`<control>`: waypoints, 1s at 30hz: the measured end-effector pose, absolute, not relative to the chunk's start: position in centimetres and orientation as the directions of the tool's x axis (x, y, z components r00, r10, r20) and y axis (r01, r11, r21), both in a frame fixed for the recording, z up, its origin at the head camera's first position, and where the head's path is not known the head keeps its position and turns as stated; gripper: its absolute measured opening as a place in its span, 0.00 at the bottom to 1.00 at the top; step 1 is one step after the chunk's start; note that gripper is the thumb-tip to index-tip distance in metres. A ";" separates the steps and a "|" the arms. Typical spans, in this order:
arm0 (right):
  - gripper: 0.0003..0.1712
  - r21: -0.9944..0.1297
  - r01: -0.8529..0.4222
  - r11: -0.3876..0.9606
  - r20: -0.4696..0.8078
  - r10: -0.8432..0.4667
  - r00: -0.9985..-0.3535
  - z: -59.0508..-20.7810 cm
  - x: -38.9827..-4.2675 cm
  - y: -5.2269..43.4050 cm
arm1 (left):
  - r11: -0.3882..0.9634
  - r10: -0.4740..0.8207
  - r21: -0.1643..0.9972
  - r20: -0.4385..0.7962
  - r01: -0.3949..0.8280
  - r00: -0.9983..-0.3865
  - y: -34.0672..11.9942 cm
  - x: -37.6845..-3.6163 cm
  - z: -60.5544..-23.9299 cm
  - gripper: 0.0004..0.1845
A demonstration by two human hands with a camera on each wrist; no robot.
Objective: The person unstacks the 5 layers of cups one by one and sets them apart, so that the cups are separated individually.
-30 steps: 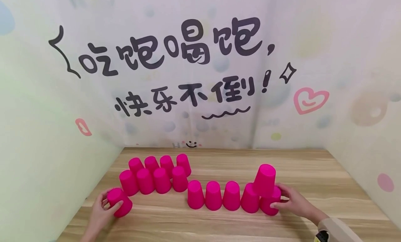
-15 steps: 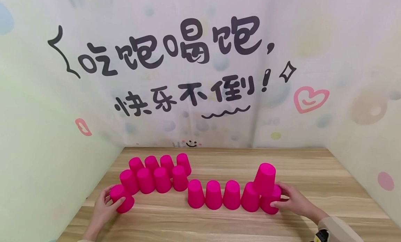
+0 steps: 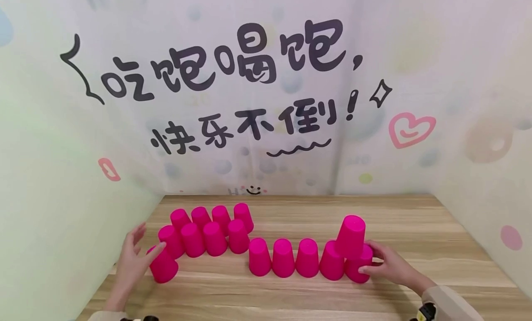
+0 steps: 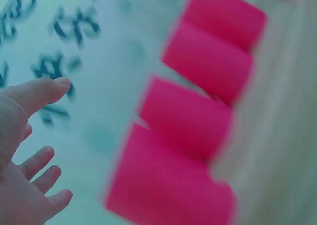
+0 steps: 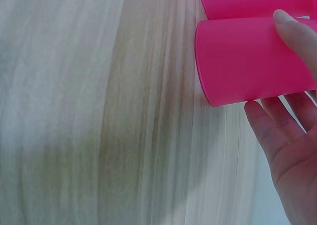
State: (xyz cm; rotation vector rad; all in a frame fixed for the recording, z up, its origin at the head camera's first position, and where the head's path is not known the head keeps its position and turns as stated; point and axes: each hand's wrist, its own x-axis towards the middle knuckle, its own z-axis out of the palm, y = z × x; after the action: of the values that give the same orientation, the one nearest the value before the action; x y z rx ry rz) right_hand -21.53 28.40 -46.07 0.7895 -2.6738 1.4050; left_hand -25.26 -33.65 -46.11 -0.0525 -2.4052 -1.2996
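— Hands first, please: what do I have on each side?

— On my left, the left hand (image 3: 132,261) is spread wide, fingers straight and fanned upward, holding nothing. Its palm side sits against the near-left cup (image 3: 163,264), an upside-down pink cup standing alone at the left end of the wooden table (image 3: 415,228). From the left wrist view I see the fingers (image 4: 39,168) loose and apart, with pink cup walls just beside them, blurred.

— And the right?

— The right hand (image 3: 388,265) is curled around the end cup (image 3: 360,265), thumb at the front, fingers behind. The right wrist view shows the thumb tip (image 5: 297,31) lying on that cup's side and the other fingers under it.

— Where does that cup stand?

— At the right end of the front row (image 3: 295,258), which runs along the table with the cups touching side by side, all mouth down. One raised cup (image 3: 351,237) sits on top, resting on the end cup and its neighbour, slightly tilted.

— Anything else on the table?

— A back cluster (image 3: 209,229) of eight pink cups in two rows, behind and to the right of the near-left cup, nearly touching it. Behind the table I see a printed wall (image 3: 257,81) with black lettering and a pink heart.
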 end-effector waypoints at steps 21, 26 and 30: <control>0.33 -0.767 -0.479 0.426 0.298 -0.425 -0.855 -46.2 -21.6 28.4 | 0.246 0.397 0.729 0.525 0.638 -0.753 -6.6 -24.1 -33.0 0.29; 0.34 -0.784 -0.461 0.416 0.277 -0.431 -0.859 -46.0 -21.4 28.3 | 0.197 0.511 0.708 0.516 0.678 -0.687 -1.7 -25.5 -34.9 0.30; 0.33 -0.783 -0.464 0.414 0.282 -0.427 -0.859 -46.0 -21.4 28.3 | 0.191 0.571 0.690 0.500 0.698 -0.651 2.0 -25.3 -35.4 0.32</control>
State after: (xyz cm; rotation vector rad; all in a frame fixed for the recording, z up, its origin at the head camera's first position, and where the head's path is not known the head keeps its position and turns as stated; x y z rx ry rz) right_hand -21.39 28.28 -45.98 0.8222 -2.6092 1.4642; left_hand -25.31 2.03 -35.38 -1.2441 -2.3194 -1.4602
